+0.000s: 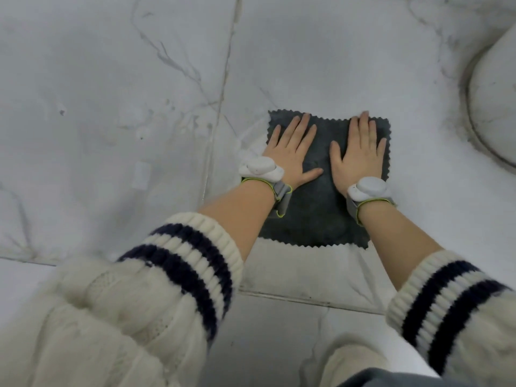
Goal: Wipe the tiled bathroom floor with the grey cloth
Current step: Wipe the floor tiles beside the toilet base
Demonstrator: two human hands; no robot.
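Wiping underway: left hand [290, 152] and right hand [358, 156] press flat, fingers straight, on grey cloth [321, 208] — tiled floor [111, 107] beyond both hands likely remains unwiped.

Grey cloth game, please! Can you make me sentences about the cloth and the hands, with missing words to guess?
1. The grey cloth lies spread out on the tiled ____.
2. The left hand and the right hand both press flat on the cloth, so it has ____ hands on it.
3. Each sleeve has two dark ____ round the cuff.
Missing words: floor; two; stripes.
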